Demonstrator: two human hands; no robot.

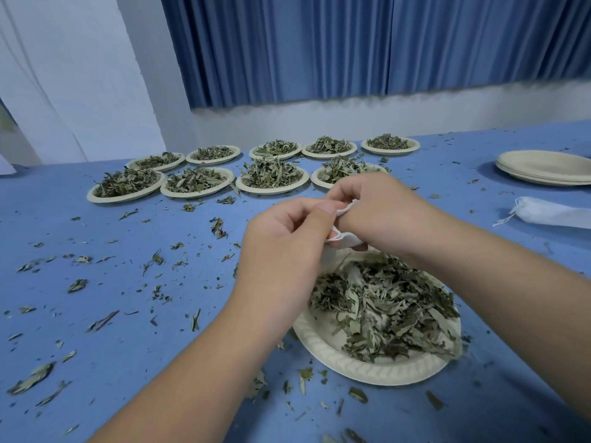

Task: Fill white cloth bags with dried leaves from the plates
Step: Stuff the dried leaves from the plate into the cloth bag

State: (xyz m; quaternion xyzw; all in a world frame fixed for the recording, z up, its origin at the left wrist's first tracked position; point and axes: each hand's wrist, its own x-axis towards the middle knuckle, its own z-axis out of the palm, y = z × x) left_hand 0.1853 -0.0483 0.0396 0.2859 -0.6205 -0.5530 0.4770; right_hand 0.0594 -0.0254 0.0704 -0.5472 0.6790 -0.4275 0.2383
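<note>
Head view, bag-opening step. I hold one white cloth bag between both hands, just above the far rim of the near plate. The fingers hide most of it.

- The left hand has its fingers curled and its thumb pinching the bag's near edge.
- The right hand has its fingers bent downward, pinching the opposite edge.
- I judge the two opposed pinches are meant to draw the mouth apart. I cannot tell whether it is open yet.
- Holding the bag over the heap of dried leaves probably keeps the reach short and lets spilled leaves fall back onto the plate.

Counts:
- Loaded plates: ten. One is near me, and nine far plates stand in two rows, five behind and four in front. They sit side by side within reach, which I take to be a queue.
- One stack of empty plates stands well apart on the right, likely set aside. The number in it is not legible.
- At least one more white bag with a drawstring lies on the right and runs out of frame.
- Loose leaf scraps litter the table, too many to count.
</note>
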